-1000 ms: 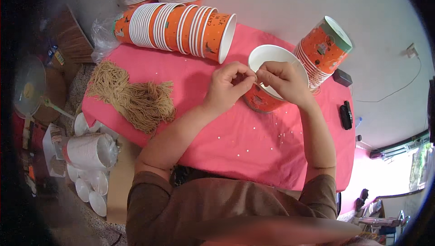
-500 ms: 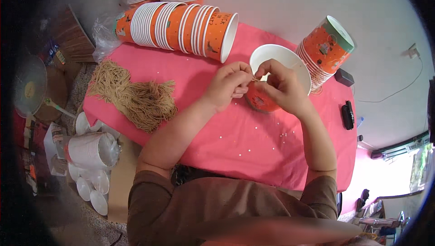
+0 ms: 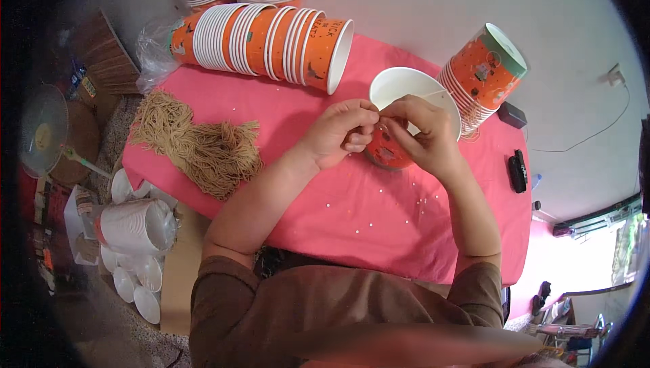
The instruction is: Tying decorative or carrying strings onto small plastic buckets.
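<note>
My left hand (image 3: 340, 132) and my right hand (image 3: 428, 132) meet at the near rim of an orange paper bucket (image 3: 416, 77) with a white inside, standing on the pink-covered table. Both hands are closed in a pinch, their fingertips nearly touching, on a thin light string (image 3: 433, 93). One length of it sticks out past my right hand over the bucket's mouth. The fingers hide the rest of the string and part of the bucket's printed side. At the left lies a bundle of tan strings (image 3: 203, 148).
A long nested stack of orange buckets (image 3: 261, 43) lies at the back left. Another stack (image 3: 482, 77) stands upside down at the right, near a black box (image 3: 512, 115) and a black object (image 3: 517, 171). White cups (image 3: 132, 226) in plastic sit below the table's left edge.
A length of string now shows over the bucket's mouth beside my right hand. My fingers have shifted slightly at the rim, both still pinched. The whole view has drifted a little.
</note>
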Tool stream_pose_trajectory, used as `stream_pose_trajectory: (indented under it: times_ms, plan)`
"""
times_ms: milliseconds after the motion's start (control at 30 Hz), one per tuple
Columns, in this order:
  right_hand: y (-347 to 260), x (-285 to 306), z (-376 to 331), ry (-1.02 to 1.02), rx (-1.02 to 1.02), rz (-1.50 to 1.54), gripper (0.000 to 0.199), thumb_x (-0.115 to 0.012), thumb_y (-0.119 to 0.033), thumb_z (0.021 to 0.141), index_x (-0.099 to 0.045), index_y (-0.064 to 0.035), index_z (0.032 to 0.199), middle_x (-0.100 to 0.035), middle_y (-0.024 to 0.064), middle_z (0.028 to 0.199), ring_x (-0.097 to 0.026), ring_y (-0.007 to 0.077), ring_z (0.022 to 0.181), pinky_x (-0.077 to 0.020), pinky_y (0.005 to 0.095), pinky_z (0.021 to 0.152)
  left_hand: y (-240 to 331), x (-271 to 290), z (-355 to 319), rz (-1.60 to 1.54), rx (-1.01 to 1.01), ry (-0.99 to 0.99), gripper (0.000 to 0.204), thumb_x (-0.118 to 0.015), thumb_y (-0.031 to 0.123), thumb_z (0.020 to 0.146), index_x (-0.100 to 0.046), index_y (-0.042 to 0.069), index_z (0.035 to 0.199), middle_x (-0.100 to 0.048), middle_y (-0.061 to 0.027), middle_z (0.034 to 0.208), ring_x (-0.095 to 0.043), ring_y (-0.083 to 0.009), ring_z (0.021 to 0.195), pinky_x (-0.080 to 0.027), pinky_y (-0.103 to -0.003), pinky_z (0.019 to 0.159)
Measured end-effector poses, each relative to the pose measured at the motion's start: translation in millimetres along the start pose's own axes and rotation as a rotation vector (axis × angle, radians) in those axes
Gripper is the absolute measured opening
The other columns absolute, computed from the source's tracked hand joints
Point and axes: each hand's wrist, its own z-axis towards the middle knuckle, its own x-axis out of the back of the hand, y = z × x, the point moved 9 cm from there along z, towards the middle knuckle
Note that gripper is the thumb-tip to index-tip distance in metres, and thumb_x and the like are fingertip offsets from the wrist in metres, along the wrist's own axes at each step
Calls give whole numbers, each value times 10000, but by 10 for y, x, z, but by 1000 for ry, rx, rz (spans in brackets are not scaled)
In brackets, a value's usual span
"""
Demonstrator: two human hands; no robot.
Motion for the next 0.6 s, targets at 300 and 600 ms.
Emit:
stream_pose_trajectory:
  times_ms: [300,600]
  plan:
    - [212,97,-63,83,-165,106,78,-633,4,826,-633,12,903,-655,96,802,-632,166,690,-482,272,582,71,52,1,225,-79,86,112,-585,114,894,-568,63,993,-449,64,699,-374,-22,548,-268,-163,448]
    - [132,159,-65,38,-182,11,73,-624,7,839,-596,12,906,-605,77,768,-580,145,629,-465,264,564,177,33,-9,495,-216,161,106,-620,123,889,-623,57,972,-513,77,722,-360,7,544,-240,-157,463]
